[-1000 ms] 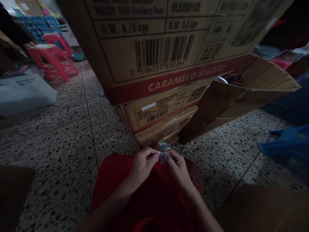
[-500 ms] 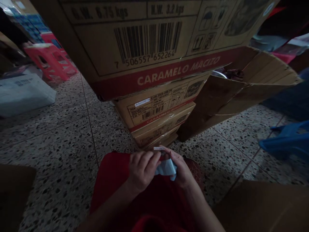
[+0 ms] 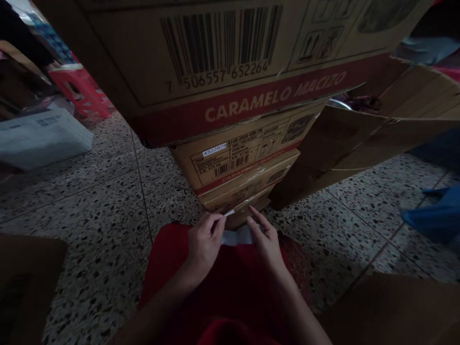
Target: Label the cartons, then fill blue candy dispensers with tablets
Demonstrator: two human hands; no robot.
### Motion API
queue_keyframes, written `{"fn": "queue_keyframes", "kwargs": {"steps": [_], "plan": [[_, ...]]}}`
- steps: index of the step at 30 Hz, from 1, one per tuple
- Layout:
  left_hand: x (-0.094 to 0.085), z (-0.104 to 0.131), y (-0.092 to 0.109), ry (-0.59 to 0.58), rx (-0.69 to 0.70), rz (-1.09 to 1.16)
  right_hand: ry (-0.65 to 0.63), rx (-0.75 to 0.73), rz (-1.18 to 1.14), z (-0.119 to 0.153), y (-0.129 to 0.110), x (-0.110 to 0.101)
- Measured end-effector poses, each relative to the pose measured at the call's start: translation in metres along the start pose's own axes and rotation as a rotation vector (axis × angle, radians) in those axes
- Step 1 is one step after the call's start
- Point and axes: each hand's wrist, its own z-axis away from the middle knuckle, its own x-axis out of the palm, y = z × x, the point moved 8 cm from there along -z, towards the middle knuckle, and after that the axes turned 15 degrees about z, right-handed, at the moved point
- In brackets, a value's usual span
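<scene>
My left hand (image 3: 206,239) pinches a small white sticker label (image 3: 229,212) between thumb and fingertips, its free end pointing right. Between my hands, just above my red-clothed lap, a pale blue-grey label strip (image 3: 237,236) is stretched out. Its right end runs into my right hand (image 3: 265,237), which keeps hold of it; the gripping fingers are partly hidden. The right index finger and thumb are apart, with the index reaching forward. Straight ahead stands a stack of cardboard boxes (image 3: 244,136). A white numbered label (image 3: 214,149) is stuck on the second box.
An open carton (image 3: 341,143) with dark contents adjoins the stack on the right. A blue plastic stool (image 3: 434,211) stands farther right. At left are a white package (image 3: 46,139) and a red stool (image 3: 77,91), with a person's dark sleeve (image 3: 27,36) behind. Cardboard fills both lower corners.
A label is now pinched in my left hand. My hands have moved apart, the bunched strip is spread between them, and the right index finger has lifted away. The view has shifted slightly.
</scene>
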Motion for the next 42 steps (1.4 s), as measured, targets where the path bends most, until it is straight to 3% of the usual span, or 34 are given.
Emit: {"fn": "queue_keyframes", "kwargs": {"steps": [5, 13, 24, 31, 34, 38, 40, 42], "plan": [[-0.005, -0.006, -0.014, 0.058, -0.137, 0.012, 0.074, -0.159, 0.16, -0.004, -0.011, 0.006], [0.004, -0.014, -0.02, 0.086, -0.152, -0.03, 0.191, -0.321, 0.24, -0.022, -0.029, 0.019], [0.004, -0.016, -0.009, 0.129, 0.029, -0.197, 0.26, -0.238, 0.129, -0.045, -0.034, 0.027], [0.002, -0.012, -0.002, 0.094, 0.136, -0.305, 0.225, -0.18, 0.092, -0.052, -0.029, 0.027], [-0.021, -0.006, -0.008, 0.176, 0.113, -0.301, 0.229, -0.191, 0.101, -0.052, -0.031, 0.026], [-0.053, 0.004, -0.027, 0.389, -0.061, -0.17, 0.24, -0.2, 0.106, -0.053, -0.03, 0.027], [-0.049, 0.005, -0.031, 0.432, -0.087, -0.049, 0.239, -0.197, 0.1, -0.054, -0.028, 0.027], [-0.03, 0.0, -0.032, 0.43, -0.063, 0.032, 0.232, -0.198, 0.099, -0.054, -0.026, 0.028]]}}
